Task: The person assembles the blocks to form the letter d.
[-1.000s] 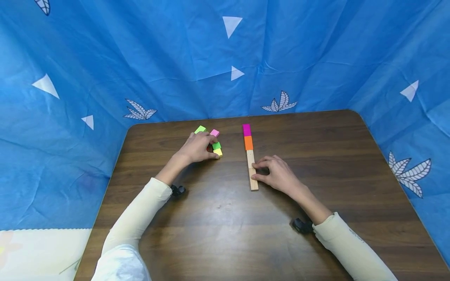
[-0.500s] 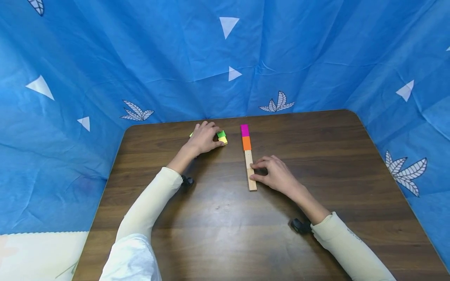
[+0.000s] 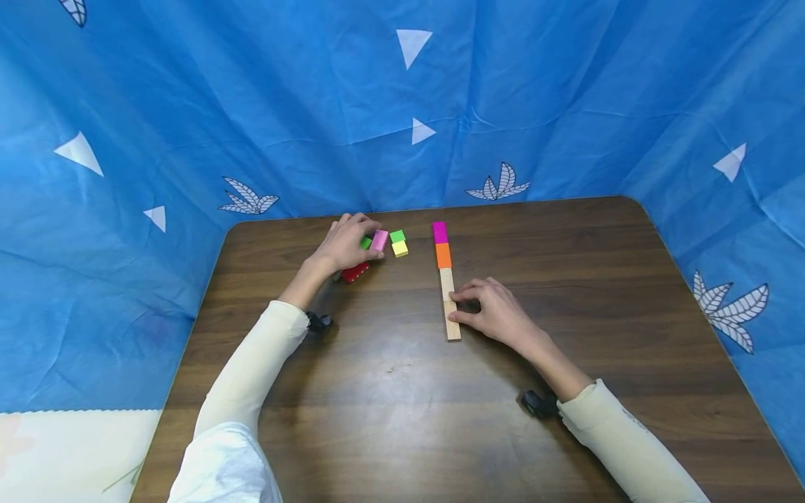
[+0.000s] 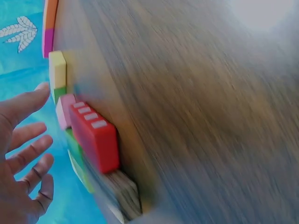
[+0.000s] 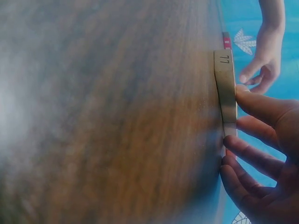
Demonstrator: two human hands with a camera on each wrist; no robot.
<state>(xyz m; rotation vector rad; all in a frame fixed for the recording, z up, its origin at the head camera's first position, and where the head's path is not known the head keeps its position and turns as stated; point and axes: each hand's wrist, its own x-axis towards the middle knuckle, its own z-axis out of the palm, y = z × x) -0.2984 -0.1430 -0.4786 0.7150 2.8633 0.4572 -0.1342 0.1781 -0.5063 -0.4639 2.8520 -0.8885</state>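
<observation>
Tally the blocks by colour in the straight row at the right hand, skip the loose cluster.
Magenta block: 1
Orange block: 1
Plain wood blocks: 2
Total: 4

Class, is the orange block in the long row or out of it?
In: the orange block lies between the magenta block and a wooden block.
</observation>
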